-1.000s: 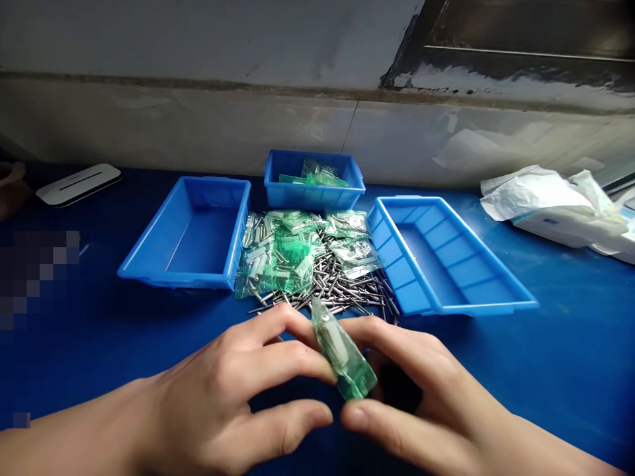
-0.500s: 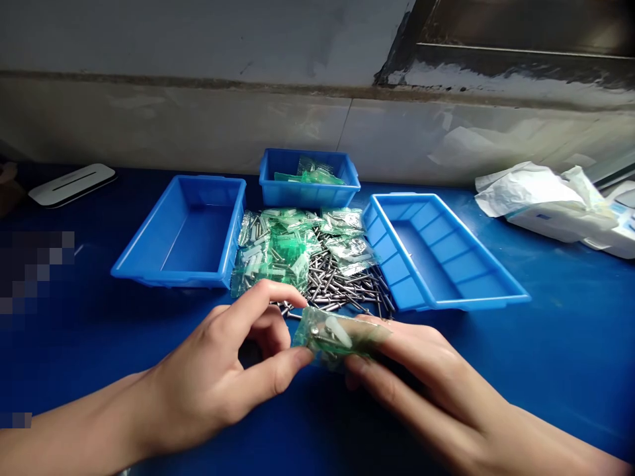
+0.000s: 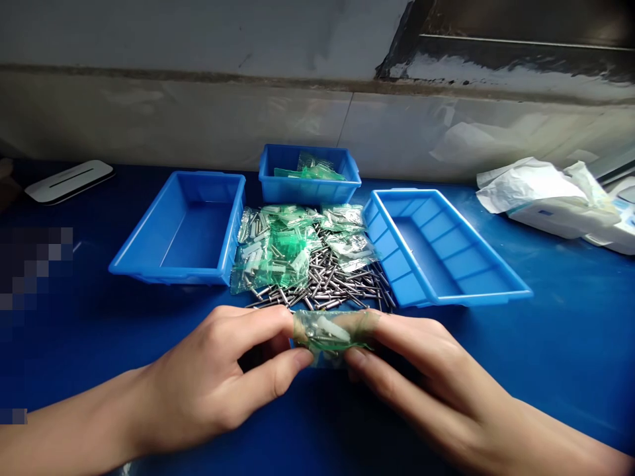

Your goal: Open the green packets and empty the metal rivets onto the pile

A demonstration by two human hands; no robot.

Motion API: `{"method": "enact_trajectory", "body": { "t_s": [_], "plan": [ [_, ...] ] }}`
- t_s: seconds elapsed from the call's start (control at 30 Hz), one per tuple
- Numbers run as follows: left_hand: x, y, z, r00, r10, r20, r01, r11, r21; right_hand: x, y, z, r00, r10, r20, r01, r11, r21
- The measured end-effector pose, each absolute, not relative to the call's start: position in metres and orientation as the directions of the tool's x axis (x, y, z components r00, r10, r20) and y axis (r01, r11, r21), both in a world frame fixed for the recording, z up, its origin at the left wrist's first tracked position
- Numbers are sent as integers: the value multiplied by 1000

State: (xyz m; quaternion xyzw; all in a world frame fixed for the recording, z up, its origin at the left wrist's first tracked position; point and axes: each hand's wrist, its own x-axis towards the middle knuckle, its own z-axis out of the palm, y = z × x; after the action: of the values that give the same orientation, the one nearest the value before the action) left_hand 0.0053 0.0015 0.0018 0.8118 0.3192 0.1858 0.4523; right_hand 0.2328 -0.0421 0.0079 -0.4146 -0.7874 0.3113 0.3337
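Note:
Between my two hands is a small clear-green plastic bag with a white wall plug and screws inside. My left hand grips its left end between thumb and fingers. The bag's right end is held by my right hand, whose index finger shows through the film. Just beyond the hands lies a pile of loose screws. Several more filled green bags rest on the left and back of that pile, and clear bags lie on its right.
A blue bin stands left of the pile, another blue bin to the right. Behind, a smaller blue bin holds green bags. A white device lies far left, crumpled white paper far right, on the blue table.
My left index finger has come down onto the bag's upper left edge, so both hands now grip it. The bag is straighter, its film stretched between them.

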Motion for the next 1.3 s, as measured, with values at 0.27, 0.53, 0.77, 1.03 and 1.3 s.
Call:
{"method": "enact_trajectory", "body": {
  "t_s": [0.27, 0.53, 0.77, 1.03, 1.3],
  "plan": [
    [5, 1, 2, 728, 685, 10, 361, -397, 844, 235, -42, 5, -405, 897, 176, 464, 368, -806],
    [3, -1, 7, 763, 634, 127, 266, -486, 833, 232, -37, 0, -320, 947, 40, 487, 200, -850],
    [0, -4, -1, 780, 572, 254, 123, -538, 834, 228, -40, 13, -438, 898, -49, 340, 115, -933],
    [1, -4, -3, 688, 703, 181, 227, -445, 866, 230, -40, 14, -425, 894, 143, 366, 314, -876],
    [3, -1, -5, 678, 734, 50, 281, -321, 904, 232, -39, 13, -470, 866, 169, 355, 361, -862]
  ]
}}
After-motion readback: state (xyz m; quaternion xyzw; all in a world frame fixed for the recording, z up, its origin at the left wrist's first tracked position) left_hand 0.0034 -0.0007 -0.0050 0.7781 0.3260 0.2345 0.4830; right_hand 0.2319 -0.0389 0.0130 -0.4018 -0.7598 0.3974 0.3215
